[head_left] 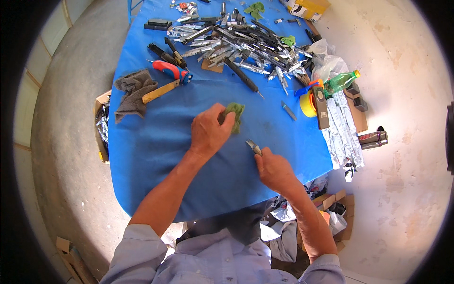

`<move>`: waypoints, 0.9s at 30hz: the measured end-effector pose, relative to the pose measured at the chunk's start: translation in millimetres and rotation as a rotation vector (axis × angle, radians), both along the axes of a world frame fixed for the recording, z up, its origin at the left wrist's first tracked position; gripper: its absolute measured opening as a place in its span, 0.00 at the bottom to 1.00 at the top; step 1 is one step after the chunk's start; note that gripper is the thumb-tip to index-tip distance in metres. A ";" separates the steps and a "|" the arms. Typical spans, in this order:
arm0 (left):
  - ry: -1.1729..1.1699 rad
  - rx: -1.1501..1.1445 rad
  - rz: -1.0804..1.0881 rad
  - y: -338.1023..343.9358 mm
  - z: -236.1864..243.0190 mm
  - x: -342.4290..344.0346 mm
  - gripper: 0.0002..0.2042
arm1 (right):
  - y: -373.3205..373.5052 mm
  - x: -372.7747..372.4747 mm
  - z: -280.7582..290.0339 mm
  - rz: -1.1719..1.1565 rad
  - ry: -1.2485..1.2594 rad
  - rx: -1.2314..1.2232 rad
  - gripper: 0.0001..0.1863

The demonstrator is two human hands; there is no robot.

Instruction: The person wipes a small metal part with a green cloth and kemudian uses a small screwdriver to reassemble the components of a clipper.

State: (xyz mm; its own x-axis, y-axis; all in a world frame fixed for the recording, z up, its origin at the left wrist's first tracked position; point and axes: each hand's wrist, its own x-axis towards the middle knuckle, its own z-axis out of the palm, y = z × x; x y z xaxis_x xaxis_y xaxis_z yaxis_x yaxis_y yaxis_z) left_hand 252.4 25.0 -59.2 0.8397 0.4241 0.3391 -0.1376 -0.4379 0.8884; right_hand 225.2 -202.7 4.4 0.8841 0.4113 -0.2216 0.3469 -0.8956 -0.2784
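Note:
My left hand [210, 130] grips a crumpled green cloth [236, 113] near the middle of the blue-covered table [156, 142]. Lower and to the right, my right hand [274, 170] is closed round a short silver metal piece [254, 146] whose tip points up toward the cloth, a short way from it. A small grey-blue pointed item [288, 110] lies beyond my right hand. Past my left hand lie a dark handled tool with a thin metal tip [241, 73], a red-and-blue tool [168, 70], a wooden-coloured strip [160, 91] and a dark grey cloth [132, 97].
A pile of metal and black parts [222, 45] covers the far table. At right are a green bottle [340, 81], yellow tape [308, 105], pale strips [338, 132] and a flask [372, 140]. Boxes stand at left [98, 146] and lower right [347, 217], beside a wall [402, 189].

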 end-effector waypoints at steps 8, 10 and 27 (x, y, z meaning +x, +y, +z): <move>0.004 -0.009 -0.006 1.4 0.1 -0.8 0.10 | 4.7 -3.1 2.0 0.103 -0.102 -0.076 0.14; 0.000 -0.005 -0.008 1.2 -1.2 -0.7 0.10 | 5.1 -3.3 2.5 0.093 -0.091 -0.083 0.14; 0.029 -0.020 -0.019 1.7 3.9 -1.2 0.10 | -8.9 4.7 9.3 -0.012 0.119 0.136 0.15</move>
State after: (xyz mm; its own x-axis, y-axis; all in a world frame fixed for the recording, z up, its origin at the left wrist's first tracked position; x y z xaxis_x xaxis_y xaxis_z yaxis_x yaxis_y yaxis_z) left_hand 251.2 26.7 -55.2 0.8568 0.4145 0.3066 -0.1201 -0.4178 0.9006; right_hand 229.8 -211.6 13.7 0.8598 0.4344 -0.2685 0.2939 -0.8508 -0.4356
